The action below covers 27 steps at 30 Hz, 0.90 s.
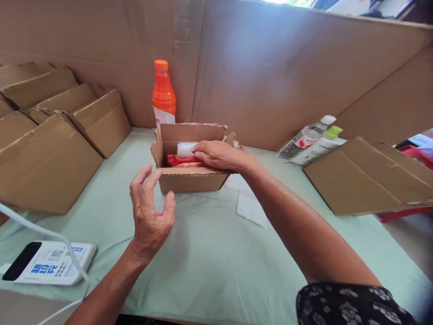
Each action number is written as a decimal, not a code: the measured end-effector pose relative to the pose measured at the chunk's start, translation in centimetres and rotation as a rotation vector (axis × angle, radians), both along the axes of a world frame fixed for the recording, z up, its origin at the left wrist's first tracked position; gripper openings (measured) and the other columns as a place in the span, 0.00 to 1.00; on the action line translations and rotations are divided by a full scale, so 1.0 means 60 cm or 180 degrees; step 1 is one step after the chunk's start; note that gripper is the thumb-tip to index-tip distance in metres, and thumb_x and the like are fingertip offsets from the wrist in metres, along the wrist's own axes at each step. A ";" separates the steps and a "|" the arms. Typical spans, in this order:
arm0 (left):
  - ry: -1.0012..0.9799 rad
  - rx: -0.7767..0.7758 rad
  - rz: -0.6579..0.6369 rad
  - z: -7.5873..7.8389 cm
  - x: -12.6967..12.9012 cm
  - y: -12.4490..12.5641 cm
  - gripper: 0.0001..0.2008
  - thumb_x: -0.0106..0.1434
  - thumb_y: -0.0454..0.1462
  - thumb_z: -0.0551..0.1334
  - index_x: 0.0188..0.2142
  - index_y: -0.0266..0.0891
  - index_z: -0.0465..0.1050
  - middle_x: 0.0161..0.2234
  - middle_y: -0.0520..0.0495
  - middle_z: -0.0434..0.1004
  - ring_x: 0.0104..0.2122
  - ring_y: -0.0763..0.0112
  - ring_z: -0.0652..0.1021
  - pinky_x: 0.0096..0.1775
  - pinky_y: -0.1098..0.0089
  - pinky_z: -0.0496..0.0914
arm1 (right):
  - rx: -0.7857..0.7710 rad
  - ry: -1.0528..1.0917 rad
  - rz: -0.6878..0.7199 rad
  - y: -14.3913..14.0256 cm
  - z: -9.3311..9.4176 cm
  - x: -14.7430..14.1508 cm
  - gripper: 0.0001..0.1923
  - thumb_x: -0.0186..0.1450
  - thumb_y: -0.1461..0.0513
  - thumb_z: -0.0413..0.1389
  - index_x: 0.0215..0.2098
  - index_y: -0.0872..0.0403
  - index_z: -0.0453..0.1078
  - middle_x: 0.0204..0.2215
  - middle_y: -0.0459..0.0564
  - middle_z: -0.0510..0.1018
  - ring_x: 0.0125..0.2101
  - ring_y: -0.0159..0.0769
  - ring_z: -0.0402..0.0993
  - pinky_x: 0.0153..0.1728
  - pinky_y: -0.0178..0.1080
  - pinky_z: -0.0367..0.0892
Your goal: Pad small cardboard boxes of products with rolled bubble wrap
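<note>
A small open cardboard box [189, 179] stands on the pale green cloth [216, 266] in the middle of the view. Inside it lie a red packet [181, 160] and a white roll [185, 148]. My right hand [221, 155] reaches into the box and rests flat on the red packet, fingers together. In front of the box, my left hand [150, 214] hovers above the cloth, empty, with its fingers curled and apart.
An orange bottle [163, 92] stands behind the box. Several folded cardboard boxes [50, 131] are stacked at the left. A cardboard sheet [365, 180] and two lying bottles [313, 140] are at the right. A white device [47, 262] with a cable lies near left. Cardboard walls [270, 67] surround the table.
</note>
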<state>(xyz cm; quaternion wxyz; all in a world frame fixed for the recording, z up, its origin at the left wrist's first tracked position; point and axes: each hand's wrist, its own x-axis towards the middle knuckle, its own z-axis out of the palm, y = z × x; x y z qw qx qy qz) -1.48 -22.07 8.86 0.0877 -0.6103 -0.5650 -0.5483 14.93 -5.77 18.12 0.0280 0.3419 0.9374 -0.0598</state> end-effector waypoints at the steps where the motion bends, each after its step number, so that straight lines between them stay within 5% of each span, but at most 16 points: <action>1: -0.0064 -0.0091 -0.0024 -0.002 0.001 0.000 0.27 0.63 0.30 0.63 0.62 0.40 0.65 0.62 0.35 0.65 0.63 0.53 0.68 0.64 0.50 0.63 | -0.0104 0.0227 0.0002 0.000 0.003 0.012 0.21 0.74 0.62 0.44 0.57 0.55 0.74 0.58 0.55 0.77 0.55 0.41 0.74 0.52 0.40 0.65; 5: -0.0342 -0.0284 -0.0056 -0.013 -0.001 0.010 0.31 0.62 0.31 0.62 0.65 0.43 0.61 0.61 0.38 0.66 0.63 0.56 0.69 0.65 0.52 0.62 | 0.0001 0.1061 -0.0375 -0.022 0.015 0.065 0.22 0.73 0.64 0.44 0.60 0.56 0.71 0.60 0.54 0.75 0.57 0.43 0.72 0.58 0.45 0.64; 8: -0.0516 -0.0321 -0.0088 -0.024 0.000 0.021 0.37 0.61 0.31 0.63 0.68 0.44 0.55 0.62 0.39 0.65 0.61 0.57 0.70 0.64 0.53 0.64 | -0.0142 0.1088 -0.0355 -0.030 0.025 0.075 0.23 0.72 0.64 0.45 0.61 0.53 0.70 0.58 0.53 0.77 0.56 0.42 0.73 0.58 0.47 0.65; 12: -0.0656 -0.0282 -0.0093 -0.035 0.004 0.030 0.40 0.60 0.32 0.64 0.70 0.46 0.53 0.65 0.39 0.62 0.62 0.57 0.69 0.64 0.52 0.63 | -0.0364 0.0311 0.0012 0.000 0.039 0.032 0.27 0.69 0.68 0.48 0.66 0.50 0.66 0.64 0.50 0.71 0.61 0.42 0.69 0.59 0.44 0.64; 15: -0.0699 -0.0301 -0.0113 -0.039 0.001 0.031 0.40 0.60 0.32 0.65 0.70 0.46 0.54 0.64 0.39 0.64 0.61 0.57 0.70 0.64 0.51 0.64 | -0.0523 -0.0204 -0.0127 0.029 0.045 -0.001 0.30 0.68 0.69 0.50 0.66 0.46 0.66 0.64 0.46 0.71 0.61 0.44 0.69 0.57 0.42 0.65; 27: -0.0875 -0.0477 -0.0302 -0.030 -0.006 0.036 0.39 0.60 0.31 0.64 0.69 0.45 0.55 0.65 0.39 0.65 0.63 0.56 0.69 0.64 0.53 0.64 | -0.1015 -0.0640 -0.0148 0.074 0.006 -0.059 0.26 0.64 0.67 0.57 0.58 0.41 0.75 0.52 0.40 0.81 0.47 0.42 0.78 0.47 0.40 0.68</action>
